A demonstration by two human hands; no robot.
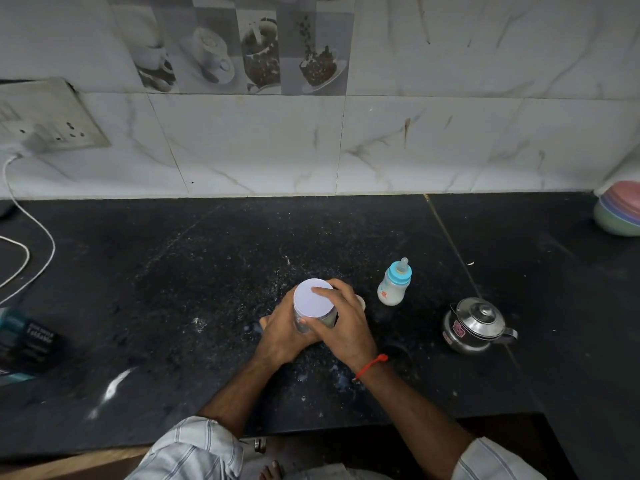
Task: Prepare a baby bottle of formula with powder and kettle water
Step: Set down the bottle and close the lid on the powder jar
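We see the powder jar (313, 304) upright near the middle of the black counter (173, 271), its white lid (312, 297) on. The left hand (282, 332) wraps the jar's body; the right hand (341, 325) curls over it, fingertips (320, 290) on the lid. Just right stands the baby bottle (394, 284), teat on, and further right the steel kettle (476, 323), apart from both. Bare counter lies open behind and left, up to the tiled wall (311, 150); the front edge runs near the forearms. Stacked bowls (620, 211) sit far right, a white cable (31, 251) far left.
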